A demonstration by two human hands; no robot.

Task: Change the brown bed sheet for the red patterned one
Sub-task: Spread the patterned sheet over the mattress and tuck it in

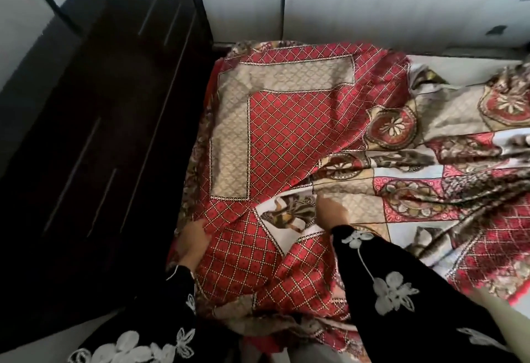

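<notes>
at the near corner of the bed, beside the dark wooden board (114, 110), the left hand (195, 238) has its fingers curled round the edge of the red patterned sheet (286, 133). they pinch the lattice border, i'd say to draw it down over the mattress side. the right hand (329, 210) rests on the cloth just to the right of those fingers, likely pinning it so the pull does not drag the whole spread. its fingertips sink into a fold, and i cannot tell if they are spread or gripping. beyond both sets of fingers the sheet lies across the bed, flat near the board, rumpled and bunched farther right. a pale strip of mattress (464, 65) is bare at the far edge. the sheet has a red diamond border, a beige band and medallion patchwork in the middle. no brown sheet shows.
</notes>
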